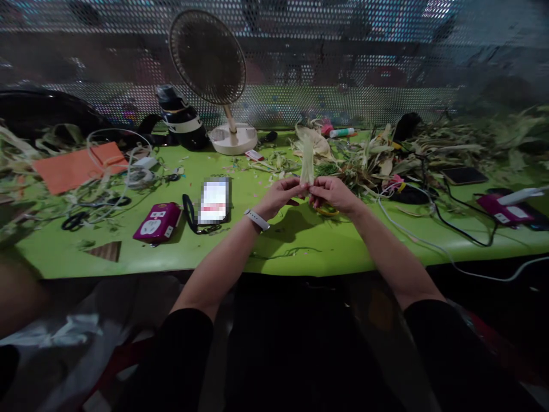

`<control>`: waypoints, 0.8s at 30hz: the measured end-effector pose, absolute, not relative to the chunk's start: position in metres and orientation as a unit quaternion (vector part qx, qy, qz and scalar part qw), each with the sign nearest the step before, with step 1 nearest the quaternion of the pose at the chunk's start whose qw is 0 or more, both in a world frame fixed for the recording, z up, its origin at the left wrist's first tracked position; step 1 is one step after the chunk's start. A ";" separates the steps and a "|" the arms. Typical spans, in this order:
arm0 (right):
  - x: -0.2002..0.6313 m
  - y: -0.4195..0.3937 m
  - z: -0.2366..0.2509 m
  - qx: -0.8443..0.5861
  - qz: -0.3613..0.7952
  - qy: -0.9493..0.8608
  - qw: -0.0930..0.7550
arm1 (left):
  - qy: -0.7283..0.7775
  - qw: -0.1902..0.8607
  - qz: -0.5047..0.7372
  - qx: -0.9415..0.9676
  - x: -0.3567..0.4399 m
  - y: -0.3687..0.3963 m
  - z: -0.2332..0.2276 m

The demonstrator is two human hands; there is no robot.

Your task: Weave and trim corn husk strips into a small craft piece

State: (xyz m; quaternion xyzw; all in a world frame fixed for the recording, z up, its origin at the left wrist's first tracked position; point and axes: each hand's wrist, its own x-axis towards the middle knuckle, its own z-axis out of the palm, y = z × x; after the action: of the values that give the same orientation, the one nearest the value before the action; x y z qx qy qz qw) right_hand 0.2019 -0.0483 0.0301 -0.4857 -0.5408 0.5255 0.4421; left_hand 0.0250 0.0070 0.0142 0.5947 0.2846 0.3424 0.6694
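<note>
Between the fingertips of both hands stands a pale green corn husk (307,160), upright, pinched at its lower end. My left hand (282,195) comes in from the left with a light band at the wrist, its fingers closed on the husk. From the other side my right hand (333,193) pinches the same husk, close to the left fingertips. Under the right hand a yellow ring-shaped thing (326,212), partly hidden, lies on the green tabletop (283,260). Just behind the hands is a heap of dried husks (364,163).
A desk fan (234,140) and a black bottle (184,123) stand at the back. Left of my hands lie a lit phone (213,201), a purple power socket (158,223), scissors (75,220) and orange paper (81,166). Cables (429,234) cross the right side. Another person's arm (19,292) shows at far left.
</note>
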 end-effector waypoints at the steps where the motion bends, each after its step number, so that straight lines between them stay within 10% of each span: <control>1: 0.202 -0.048 0.029 -0.490 0.526 -0.539 0.440 | 0.294 0.661 0.344 0.599 0.026 0.007 0.014; 8: 0.211 -0.048 0.026 -0.521 0.467 -0.563 0.439 | 0.321 0.646 0.383 0.576 0.029 0.011 0.014; 16: 0.207 -0.057 0.035 -0.462 0.129 -0.743 0.467 | 0.295 0.690 0.380 0.541 0.027 0.008 0.017; 24: 0.203 -0.052 0.025 -0.542 0.322 -0.619 0.468 | 0.308 0.668 0.359 0.575 0.031 0.004 0.015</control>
State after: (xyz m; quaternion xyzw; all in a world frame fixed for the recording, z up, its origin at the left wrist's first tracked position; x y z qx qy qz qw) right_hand 0.2027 -0.0517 0.0245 -0.5425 -0.6189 0.3222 0.4678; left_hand 0.0308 0.0040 0.0149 0.5750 0.3076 0.3591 0.6678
